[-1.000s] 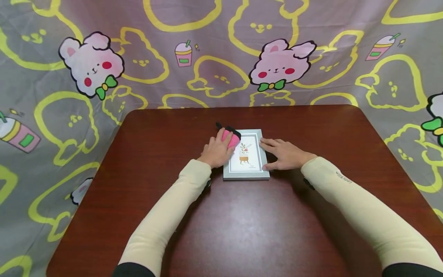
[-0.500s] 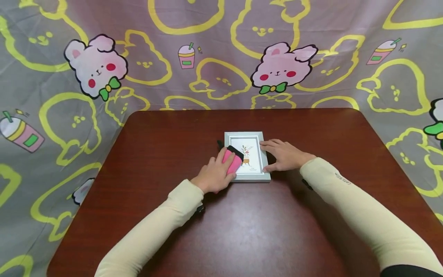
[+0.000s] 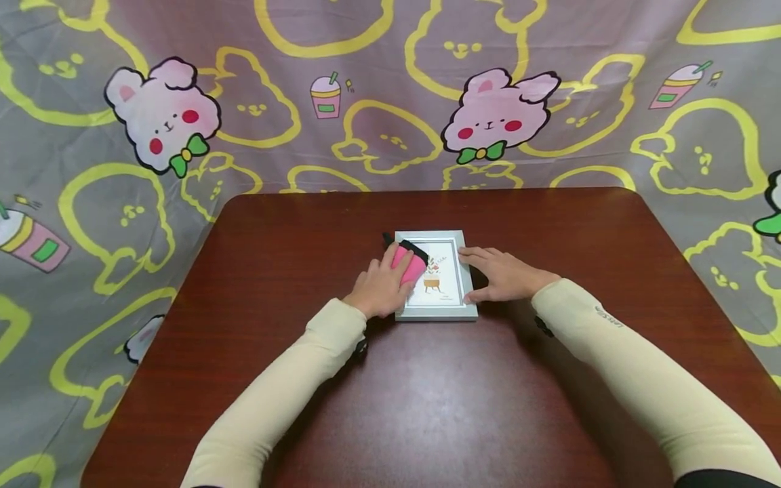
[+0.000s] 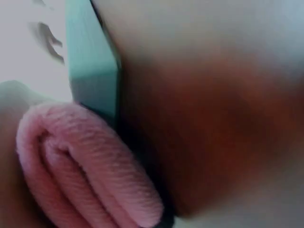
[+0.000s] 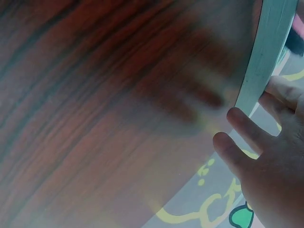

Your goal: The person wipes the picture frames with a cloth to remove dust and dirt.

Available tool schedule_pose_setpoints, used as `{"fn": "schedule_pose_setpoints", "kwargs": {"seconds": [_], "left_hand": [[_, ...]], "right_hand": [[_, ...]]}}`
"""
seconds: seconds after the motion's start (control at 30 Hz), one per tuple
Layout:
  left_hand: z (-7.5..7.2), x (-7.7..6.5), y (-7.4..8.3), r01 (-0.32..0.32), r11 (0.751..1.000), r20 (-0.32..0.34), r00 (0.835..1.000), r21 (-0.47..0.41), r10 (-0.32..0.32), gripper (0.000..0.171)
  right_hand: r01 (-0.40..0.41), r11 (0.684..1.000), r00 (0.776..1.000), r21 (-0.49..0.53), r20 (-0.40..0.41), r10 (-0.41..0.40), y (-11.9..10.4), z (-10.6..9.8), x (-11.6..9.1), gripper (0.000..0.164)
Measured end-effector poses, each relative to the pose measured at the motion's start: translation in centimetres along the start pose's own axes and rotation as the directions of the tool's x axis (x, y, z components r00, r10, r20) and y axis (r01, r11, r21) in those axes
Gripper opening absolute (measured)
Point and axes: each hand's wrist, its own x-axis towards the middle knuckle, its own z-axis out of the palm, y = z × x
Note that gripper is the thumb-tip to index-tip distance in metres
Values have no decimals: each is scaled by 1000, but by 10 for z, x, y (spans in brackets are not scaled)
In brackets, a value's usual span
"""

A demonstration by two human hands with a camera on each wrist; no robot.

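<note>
A picture frame (image 3: 436,313) with a pale grey border lies flat on the table, and its picture shows a potted plant. My left hand (image 3: 379,288) holds a folded pink cloth (image 3: 412,266) with black edging against the left side of the frame's face. The left wrist view shows the cloth's fuzzy folded layers (image 4: 90,161) beside a corner of the frame (image 4: 92,61). At the frame's right edge rests my right hand (image 3: 503,274), its fingers spread and fairly straight. Its fingertips (image 5: 237,116) appear by the frame's side in the right wrist view.
The dark brown wooden table (image 3: 305,224) stretches around the frame on all sides. Behind it hangs a grey-pink curtain (image 3: 378,81) with yellow outlines and cartoon rabbits.
My left hand has slid the cloth from the frame's far left toward the near edge, then part of the way back. The right hand has stayed at the frame's right edge.
</note>
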Motion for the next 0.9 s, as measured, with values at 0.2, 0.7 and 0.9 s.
{"fn": "schedule_pose_setpoints", "kwargs": {"seconds": [0.2, 0.7, 0.9], "left_hand": [[-7, 34, -11, 64, 995, -8, 998, -74, -64, 67], [11, -7, -5, -68, 996, -26, 997, -62, 66, 69], [14, -42, 5, -107, 993, -14, 994, -52, 106, 67]], "right_hand": [[-4, 1000, 1000, 22, 12, 4, -2, -1, 1, 91], [-8, 999, 1000, 38, 20, 7, -1, 0, 0, 92], [7, 999, 1000, 44, 2, -7, -3, 2, 0, 92]]}}
